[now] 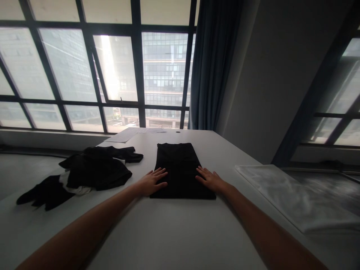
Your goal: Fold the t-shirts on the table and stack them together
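Observation:
A black garment [180, 176], folded into a flat rectangle, lies on the white table in front of me. My left hand [153, 182] rests on its left edge with the fingers spread. On the opposite edge my right hand [210, 180] lies flat, its fingers stretched out and pointing inward over the cloth. Neither hand grips the fabric. The exact kind of garment cannot be made out from the dark folds.
To the left sits a crumpled heap of black clothes [98, 168] with some white cloth in it. White sheets of paper [123, 135] lie at the table's [174, 232] far end. A white folded cloth [292, 198] is at the right edge. Windows and a blue curtain [210, 67] stand behind.

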Motion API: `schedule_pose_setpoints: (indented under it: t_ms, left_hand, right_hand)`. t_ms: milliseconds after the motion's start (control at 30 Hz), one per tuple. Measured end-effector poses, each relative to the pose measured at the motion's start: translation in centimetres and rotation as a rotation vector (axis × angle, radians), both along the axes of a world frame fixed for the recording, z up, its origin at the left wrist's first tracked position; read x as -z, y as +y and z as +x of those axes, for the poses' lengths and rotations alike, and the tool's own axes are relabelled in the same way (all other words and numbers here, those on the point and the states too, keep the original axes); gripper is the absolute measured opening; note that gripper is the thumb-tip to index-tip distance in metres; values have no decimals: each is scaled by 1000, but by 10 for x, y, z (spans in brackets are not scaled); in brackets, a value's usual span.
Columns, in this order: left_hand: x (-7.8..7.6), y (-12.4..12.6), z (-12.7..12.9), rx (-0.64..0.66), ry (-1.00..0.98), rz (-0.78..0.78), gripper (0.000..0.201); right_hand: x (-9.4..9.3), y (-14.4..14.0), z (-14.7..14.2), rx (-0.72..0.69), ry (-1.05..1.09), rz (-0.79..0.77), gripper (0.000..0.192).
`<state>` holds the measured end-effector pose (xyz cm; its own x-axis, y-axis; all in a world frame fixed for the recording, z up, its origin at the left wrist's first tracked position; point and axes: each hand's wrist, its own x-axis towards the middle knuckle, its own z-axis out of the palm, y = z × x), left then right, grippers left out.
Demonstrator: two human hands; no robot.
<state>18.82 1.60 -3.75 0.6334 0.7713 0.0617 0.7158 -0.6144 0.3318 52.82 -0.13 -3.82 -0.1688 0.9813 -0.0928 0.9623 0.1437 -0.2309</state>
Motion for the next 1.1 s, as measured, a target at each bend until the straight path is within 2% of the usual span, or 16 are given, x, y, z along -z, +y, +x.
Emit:
schedule_pose_setpoints:
  t_ms: [100,200,267,367,433,567,667,733,867,967,1100]
  left_hand:
    - [-4,4,-11,-72,61,15,63]
    - [-3,0,-22,-151,-11,97,55]
    - [-1,-6,-26,-135,-72,193,50]
    - [-2,-16,-27,-27,-76,275,50]
    - [-4,-19,-26,30,-82,263,50]
    - [-5,-19,-23,67,-153,210,48]
    - [-3,-17,-21,65,-193,208,45]
    - [-3,-17,-18,57,-204,219,43]
    - [-12,-24,-15,1,-232,208,40]
    - [-25,-32,-15,15,-259,143,41]
    - [-49,-45,-18,88,-361,-29,33]
  right_hand:
    - [-3,-2,9,36,-16,-1,66]
    - [-9,-4,13,56,-61,75,58]
    - [-14,-6,15,60,-96,120,54]
    - [-23,-13,19,19,-104,110,66]
    - [-31,-19,20,-52,-35,100,68]
    - [-37,-27,16,-172,132,97,55]
    - [-32,-24,11,-175,159,118,49]
    - [-28,-21,9,-153,145,191,44]
    - [-30,-18,9,-182,179,307,33]
    - [-43,-22,14,-264,330,214,28]
    - [-64,-32,23,-313,545,-57,26]
